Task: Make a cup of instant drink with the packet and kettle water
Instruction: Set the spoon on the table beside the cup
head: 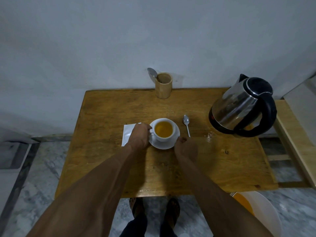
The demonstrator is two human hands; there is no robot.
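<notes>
Head view, looking down on a worn, yellow-brown wooden bench [222, 159] pushed against a pale grey wall. Near its middle stands a white ceramic cup [163, 129] filled with amber-yellow drink, seated on a round white saucer [177, 134]. Everything else is placed from that cup.

On the cup's left side, the left hand [138, 136] reaches in with its fingers closed around the cup's handle, touching it. Just left of the cup and partly under that hand lies a flat white paper packet [127, 134]; whether it is open or torn cannot be told. At the cup's near right, the right hand [186, 147] rests at the saucer's rim, fingers curled in a loose clench; its fingertips seem to touch the rim, but whether they actually grip it cannot be told.

Right of the cup, just beyond the saucer, a small steel teaspoon [186, 124] lies flat on the bench, bowl away from the person. Farther right, well apart from the cup, stands a stainless-steel electric kettle with a black lid and handle [242, 106], with a small wet patch [209, 135] on the wood between it and the spoon. Behind the cup, at the wall edge, a cylindrical wooden holder [163, 86] keeps a second metal spoon [152, 73] upright, leaning left.
</notes>
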